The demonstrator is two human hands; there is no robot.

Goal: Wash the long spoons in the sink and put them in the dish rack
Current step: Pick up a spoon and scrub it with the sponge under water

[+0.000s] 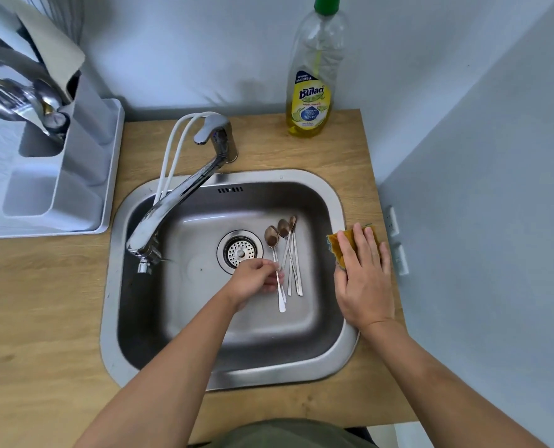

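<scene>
Long steel spoons (285,257) (bowls soiled brown) lie in the sink (224,357)

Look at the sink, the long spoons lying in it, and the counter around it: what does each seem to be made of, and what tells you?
Sink: brushed steel, probably stainless, with a soft grey sheen. Long spoons: polished metal, likely steel; the handles gleam and the bowls look darkly soiled. Counter: wood-look with pale grain, possibly laminate.

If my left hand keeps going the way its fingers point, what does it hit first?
The left hand points right across the sink, its fingers already on the nearest long spoon's handle. Next would likely be the other spoon handles beside it; depth is uncertain.
</scene>
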